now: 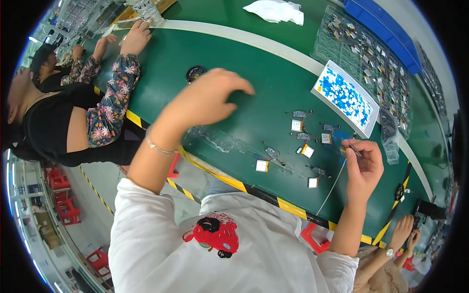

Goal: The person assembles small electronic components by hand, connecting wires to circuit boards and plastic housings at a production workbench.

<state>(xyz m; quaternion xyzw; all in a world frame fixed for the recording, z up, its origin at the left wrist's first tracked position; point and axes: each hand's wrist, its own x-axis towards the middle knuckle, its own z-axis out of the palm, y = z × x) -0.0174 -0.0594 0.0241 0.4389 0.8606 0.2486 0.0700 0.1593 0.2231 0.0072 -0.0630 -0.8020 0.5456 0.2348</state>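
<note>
My left hand (212,97) is raised over the green table (273,68), its fingers apart and curved, holding nothing. A round black object (196,74) lies just beyond it. My right hand (364,171) pinches a small flat grey piece (353,148) with a yellow edge between thumb and fingers; its exact kind cannot be made out. Left of that hand lie several small silver battery cells with wired circuit boards, among them one cell (262,166) near the front edge and another cell (312,182) closer to me. A thin grey cable (331,190) runs below my right hand.
A white tray (318,87) of blue and white bits stands at the right. Beyond it are clear trays (320,44) of parts and a blue bin (386,31). Clear plastic (220,141) lies near the striped front edge. Co-workers' hands (137,38) (401,232) are at both sides.
</note>
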